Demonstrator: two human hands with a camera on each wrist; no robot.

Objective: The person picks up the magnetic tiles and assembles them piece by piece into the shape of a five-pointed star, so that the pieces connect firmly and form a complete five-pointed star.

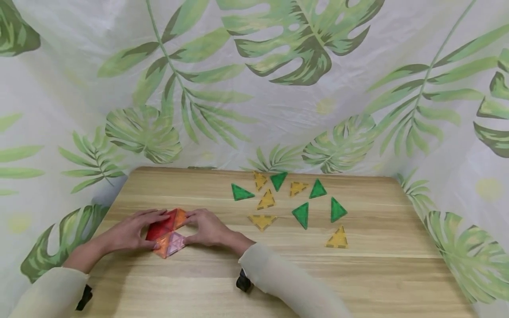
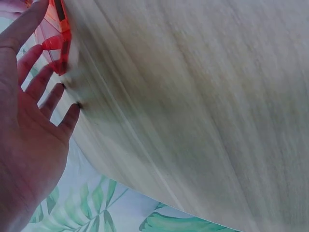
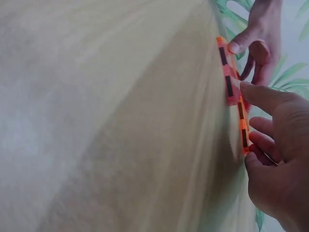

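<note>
On the left of the table lies a flat cluster of translucent magnetic tiles: a red tile (image 1: 162, 226), an orange triangle (image 1: 180, 217) at its upper right, another orange triangle (image 1: 162, 245) below and a pink tile (image 1: 175, 243) beside that. My left hand (image 1: 129, 230) holds the cluster's left side, fingers along the red tile and thumb by the lower orange triangle. From the right, my right hand (image 1: 207, 227) holds the cluster with fingers at the upper orange triangle and thumb at the pink tile. The right wrist view shows the tiles edge-on with dark magnet strips.
Several green triangles (image 1: 300, 215) and yellow triangles (image 1: 262, 221) lie scattered over the middle and back of the wooden table (image 1: 278, 274). A leaf-patterned cloth (image 1: 274, 115) hangs behind the table and at both sides.
</note>
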